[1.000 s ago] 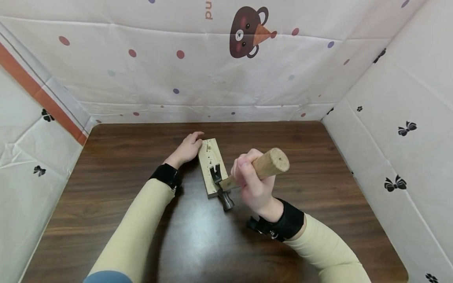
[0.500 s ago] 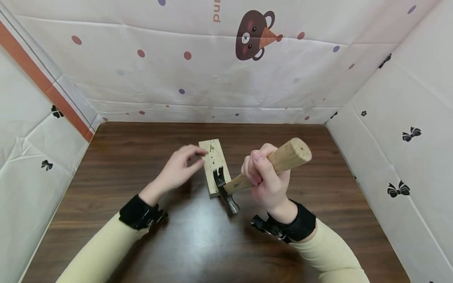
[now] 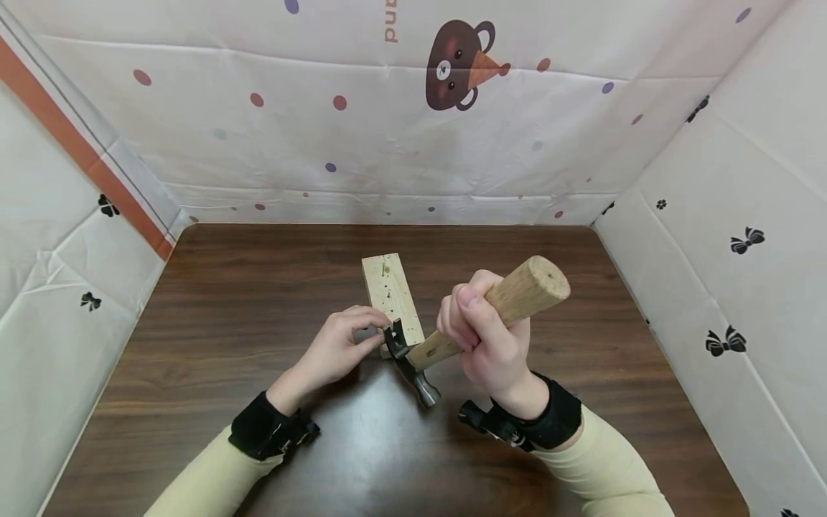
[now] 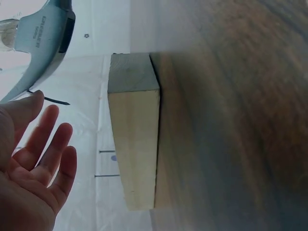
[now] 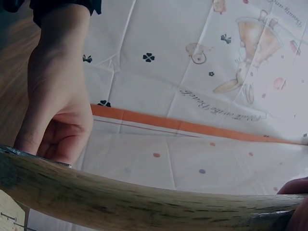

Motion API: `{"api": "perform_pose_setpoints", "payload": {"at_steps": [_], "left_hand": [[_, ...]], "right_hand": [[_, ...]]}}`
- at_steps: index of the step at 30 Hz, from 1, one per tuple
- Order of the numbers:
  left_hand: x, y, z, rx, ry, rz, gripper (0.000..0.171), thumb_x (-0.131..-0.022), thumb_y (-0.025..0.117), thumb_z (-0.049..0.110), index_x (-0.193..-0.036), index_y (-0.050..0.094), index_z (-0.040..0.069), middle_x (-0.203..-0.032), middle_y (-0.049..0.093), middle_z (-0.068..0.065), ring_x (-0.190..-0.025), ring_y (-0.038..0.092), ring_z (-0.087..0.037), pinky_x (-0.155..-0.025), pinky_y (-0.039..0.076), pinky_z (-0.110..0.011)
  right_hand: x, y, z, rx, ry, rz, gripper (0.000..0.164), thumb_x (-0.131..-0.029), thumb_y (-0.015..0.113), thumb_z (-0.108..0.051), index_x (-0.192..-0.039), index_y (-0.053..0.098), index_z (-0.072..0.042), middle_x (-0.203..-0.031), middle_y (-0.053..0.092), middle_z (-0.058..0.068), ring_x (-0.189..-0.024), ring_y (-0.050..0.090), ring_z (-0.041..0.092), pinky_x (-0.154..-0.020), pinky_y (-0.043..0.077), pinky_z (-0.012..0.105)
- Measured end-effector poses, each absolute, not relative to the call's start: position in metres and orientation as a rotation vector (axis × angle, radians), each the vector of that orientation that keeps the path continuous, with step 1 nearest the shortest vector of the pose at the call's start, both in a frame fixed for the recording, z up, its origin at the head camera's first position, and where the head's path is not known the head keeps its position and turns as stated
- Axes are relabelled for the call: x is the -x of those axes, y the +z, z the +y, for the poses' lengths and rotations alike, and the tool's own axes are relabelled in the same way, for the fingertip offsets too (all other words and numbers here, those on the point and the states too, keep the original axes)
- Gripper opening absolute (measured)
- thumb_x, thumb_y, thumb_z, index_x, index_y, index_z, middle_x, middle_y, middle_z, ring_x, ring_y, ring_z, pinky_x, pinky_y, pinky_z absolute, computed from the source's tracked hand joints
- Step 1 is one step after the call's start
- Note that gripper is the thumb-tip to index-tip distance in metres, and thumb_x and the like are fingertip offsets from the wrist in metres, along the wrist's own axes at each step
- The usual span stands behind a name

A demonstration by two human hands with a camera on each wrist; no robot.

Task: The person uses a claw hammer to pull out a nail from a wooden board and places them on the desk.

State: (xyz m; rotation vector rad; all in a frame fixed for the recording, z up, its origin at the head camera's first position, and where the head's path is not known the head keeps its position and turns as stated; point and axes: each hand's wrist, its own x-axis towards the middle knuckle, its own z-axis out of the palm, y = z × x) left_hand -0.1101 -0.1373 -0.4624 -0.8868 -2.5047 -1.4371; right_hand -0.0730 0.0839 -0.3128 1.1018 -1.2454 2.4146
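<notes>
My right hand [image 3: 487, 334] grips the wooden handle of a claw hammer [image 3: 533, 287], its butt tilted up toward the head camera. The dark hammer head overlaps the near end of a pale wooden block [image 3: 388, 283] in the head view, claw pointing away. At the claw, my left hand [image 3: 339, 343] pinches a thin dark nail [image 4: 57, 101] with thumb and a finger. The left wrist view shows this nail lodged at the claw, its point sticking out past the thumb, while the other fingers are loosely bent. Raised above the block, the hammer head [image 4: 45, 36] is apart from it there.
Two nails [image 4: 107, 175] stand out of the block's upper face, which also has several small dark holes. The block lies on a brown wood-grain table [image 3: 258, 273]. White patterned sheets [image 3: 362, 136] hang behind and along both sides.
My left hand has let go of the block's far left edge, drawn back, and come to the claw. The hammer has shifted slightly toward me and to the right.
</notes>
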Motion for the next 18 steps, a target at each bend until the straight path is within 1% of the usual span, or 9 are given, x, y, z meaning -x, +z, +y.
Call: {"api": "perform_pose_setpoints", "payload": {"at_steps": [7, 12, 18], "left_hand": [[0.1081, -0.4677, -0.1363, 0.881, -1.448, -2.509, 0.019, -0.092, 0.08, -0.006, -0.107, 0.08, 0.006, -0.114, 0.077, -0.004, -0.108, 0.072, -0.022, -0.093, 0.061, -0.041], [0.1075, -0.4706, -0.136, 0.886, -1.421, -2.495, 0.017, -0.091, 0.08, -0.006, -0.103, 0.08, 0.007, -0.11, 0.077, -0.002, -0.103, 0.072, -0.02, -0.088, 0.061, -0.041], [0.1072, -0.469, -0.1348, 0.896, -1.424, -2.495, 0.018, -0.091, 0.079, -0.009, -0.099, 0.079, 0.007, -0.107, 0.077, -0.001, -0.101, 0.071, -0.019, -0.087, 0.06, -0.039]], "right_hand": [[0.0723, -0.3142, 0.082, -1.158, 2.403, -1.228, 0.034, -0.109, 0.058, -0.011, -0.08, 0.043, -0.007, -0.054, 0.025, -0.001, -0.042, 0.023, 0.011, -0.039, 0.025, 0.027], [0.0718, -0.3146, 0.0814, -1.163, 2.416, -1.224, 0.032, -0.109, 0.058, -0.01, -0.08, 0.044, -0.007, -0.053, 0.025, 0.0, -0.042, 0.023, 0.011, -0.04, 0.025, 0.027], [0.0715, -0.3153, 0.0819, -1.169, 2.415, -1.238, 0.031, -0.109, 0.057, -0.009, -0.08, 0.045, -0.007, -0.053, 0.026, 0.0, -0.042, 0.023, 0.012, -0.04, 0.025, 0.027]]}}
